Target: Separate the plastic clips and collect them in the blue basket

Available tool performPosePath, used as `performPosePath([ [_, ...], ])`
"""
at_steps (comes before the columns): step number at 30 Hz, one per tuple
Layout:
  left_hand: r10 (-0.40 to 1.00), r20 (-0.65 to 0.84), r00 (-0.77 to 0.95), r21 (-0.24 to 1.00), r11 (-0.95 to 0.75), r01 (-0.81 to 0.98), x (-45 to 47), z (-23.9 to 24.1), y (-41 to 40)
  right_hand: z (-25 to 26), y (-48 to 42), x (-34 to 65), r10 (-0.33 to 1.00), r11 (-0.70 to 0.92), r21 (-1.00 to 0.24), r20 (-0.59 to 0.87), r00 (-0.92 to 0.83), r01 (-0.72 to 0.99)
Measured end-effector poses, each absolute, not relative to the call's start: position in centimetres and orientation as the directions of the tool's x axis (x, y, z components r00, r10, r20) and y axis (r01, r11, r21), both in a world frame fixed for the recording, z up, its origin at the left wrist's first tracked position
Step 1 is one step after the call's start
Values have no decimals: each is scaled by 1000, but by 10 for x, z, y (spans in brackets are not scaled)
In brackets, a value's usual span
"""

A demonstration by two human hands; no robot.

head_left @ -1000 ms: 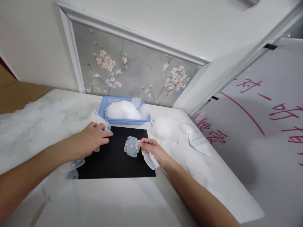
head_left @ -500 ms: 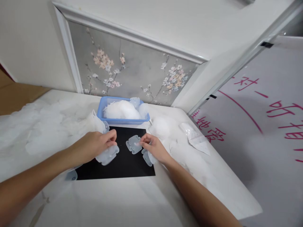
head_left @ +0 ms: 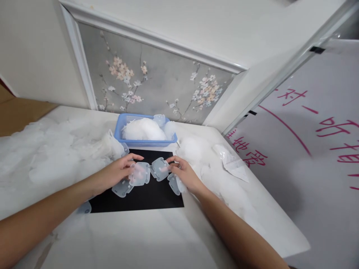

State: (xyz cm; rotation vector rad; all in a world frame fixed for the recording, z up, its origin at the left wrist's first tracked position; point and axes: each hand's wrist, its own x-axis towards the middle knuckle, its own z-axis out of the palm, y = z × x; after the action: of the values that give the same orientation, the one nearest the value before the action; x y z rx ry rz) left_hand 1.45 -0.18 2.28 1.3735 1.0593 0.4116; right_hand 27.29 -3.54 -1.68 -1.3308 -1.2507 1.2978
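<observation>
Over a black mat, my left hand grips two translucent plastic pieces: one raised at my fingertips, another lower under my palm. My right hand pinches a similar translucent piece by its edge and keeps one more tucked under the palm. The two raised pieces sit side by side, nearly touching, above the mat's far half.
A blue basket heaped with white plastic pieces stands just behind the mat. Loose piles of clear pieces cover the white table on the left and right. A whiteboard with red writing leans at right.
My left hand has moved right from the pile with plastic pieces and lifted one up beside the piece in my right hand. My right hand has shifted slightly up and left.
</observation>
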Motion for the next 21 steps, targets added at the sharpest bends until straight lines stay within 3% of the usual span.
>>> performPosePath([
  [3,754,-402,519,915,305,266,14,24,-1,-15,-35,271,996,-86,-996,-86,12,28],
  [6,728,-419,543,908,354,225,13,28,-2,-12,-37,268,988,-139,-986,-144,50,-91],
  [13,675,-367,640,929,302,215,18,27,-10,-7,-47,244,964,-251,-954,-230,-136,-162],
  [18,759,-241,605,936,18,350,16,14,-4,-13,-47,237,953,-290,-947,-272,-136,-139],
  [21,767,-133,628,800,-291,524,2,10,5,-15,-43,245,939,-332,-938,-319,-131,-96],
])
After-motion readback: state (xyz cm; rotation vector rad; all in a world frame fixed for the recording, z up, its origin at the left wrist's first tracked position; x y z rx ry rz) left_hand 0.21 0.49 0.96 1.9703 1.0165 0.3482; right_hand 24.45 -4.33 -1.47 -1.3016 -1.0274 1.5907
